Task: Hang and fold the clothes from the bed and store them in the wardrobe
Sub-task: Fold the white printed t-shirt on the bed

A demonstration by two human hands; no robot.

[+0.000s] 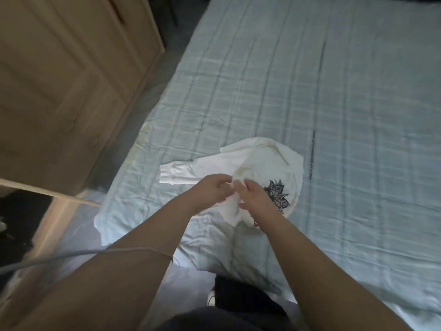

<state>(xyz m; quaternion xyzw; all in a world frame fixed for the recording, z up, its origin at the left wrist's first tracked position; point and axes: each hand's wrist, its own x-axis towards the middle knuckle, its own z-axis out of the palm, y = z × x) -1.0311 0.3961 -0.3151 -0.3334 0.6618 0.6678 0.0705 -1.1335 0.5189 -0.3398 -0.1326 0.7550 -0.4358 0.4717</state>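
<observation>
White fabric of the shirt (257,161) is pinched by both the left hand (210,191) and the right hand (257,199), held close together. The shirt lies rumpled on the pale blue checked bed (358,103), near its edge beside the wooden wardrobe (59,80).

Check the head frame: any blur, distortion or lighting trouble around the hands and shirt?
Head view: dim, flat daylight, no glare; wide-angle distortion bows the wardrobe and the bed; left hand and right hand are slightly motion-blurred where they pinch the white shirt; its black print is legible; lower corners fall into shadow.
</observation>
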